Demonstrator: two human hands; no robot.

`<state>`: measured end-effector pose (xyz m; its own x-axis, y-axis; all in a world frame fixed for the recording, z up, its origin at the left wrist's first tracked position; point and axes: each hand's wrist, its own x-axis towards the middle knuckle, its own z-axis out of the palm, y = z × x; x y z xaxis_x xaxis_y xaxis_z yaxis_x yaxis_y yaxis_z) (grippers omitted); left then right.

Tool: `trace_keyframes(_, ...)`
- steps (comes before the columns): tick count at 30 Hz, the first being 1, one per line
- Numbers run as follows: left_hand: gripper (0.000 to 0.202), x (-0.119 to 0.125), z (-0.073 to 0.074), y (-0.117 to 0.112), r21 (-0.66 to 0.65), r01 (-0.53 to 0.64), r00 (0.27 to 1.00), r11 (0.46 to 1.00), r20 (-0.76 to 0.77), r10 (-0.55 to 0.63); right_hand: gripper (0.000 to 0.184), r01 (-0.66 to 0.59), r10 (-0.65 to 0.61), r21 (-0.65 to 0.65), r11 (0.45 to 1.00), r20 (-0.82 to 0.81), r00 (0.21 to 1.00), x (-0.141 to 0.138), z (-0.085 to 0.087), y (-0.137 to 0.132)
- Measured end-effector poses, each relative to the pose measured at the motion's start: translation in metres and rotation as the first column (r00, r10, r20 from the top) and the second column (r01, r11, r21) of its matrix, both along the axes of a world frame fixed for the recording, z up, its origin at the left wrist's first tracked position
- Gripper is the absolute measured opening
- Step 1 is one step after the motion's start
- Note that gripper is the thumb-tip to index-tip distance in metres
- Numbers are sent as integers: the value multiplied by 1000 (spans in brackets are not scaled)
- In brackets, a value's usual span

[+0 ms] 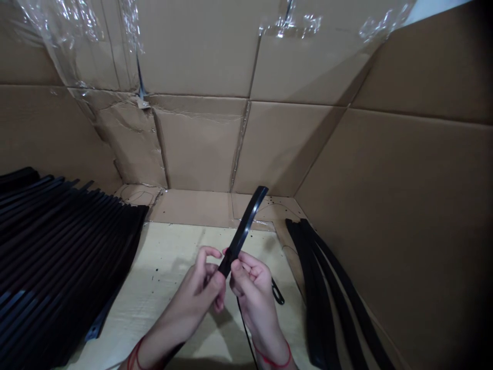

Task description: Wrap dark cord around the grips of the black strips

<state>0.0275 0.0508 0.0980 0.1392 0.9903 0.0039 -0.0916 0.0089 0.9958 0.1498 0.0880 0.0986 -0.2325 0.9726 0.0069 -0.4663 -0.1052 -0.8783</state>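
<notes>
A glossy, slightly curved black strip [248,218] slants up and away from me in the middle of the view. My left hand [202,288] grips its near part, thumb on top and the index finger bent beside it. On the other side, my right hand [252,282] pinches the same strip between thumb and fingers. Both hands are close together over the pale board. The strip's near end is hidden by my hands. Just past my right hand lies a small black piece with a slotted loop end [277,293], partly covered by that hand.
Many black strips [69,246] are stacked side by side on the left. Several longer black strips [327,288] lie along the right side. A pale board [173,246] forms the work surface. Cardboard walls [200,139], taped in places, stand behind and on both sides.
</notes>
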Motion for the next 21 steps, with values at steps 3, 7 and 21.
trace_keyframes(3,27,5,9,-5,166,-146,908,975,-369,199,37,63,-63,17,998,23,998,-2,-2,1)
trace_keyframes(7,17,6,9,-6,198,-192,806,961,-528,269,36,52,-54,26,998,65,996,-5,-3,-1)
trace_keyframes(21,28,-4,12,-2,96,-48,999,994,-3,48,30,155,-175,189,970,95,980,-11,-6,-8)
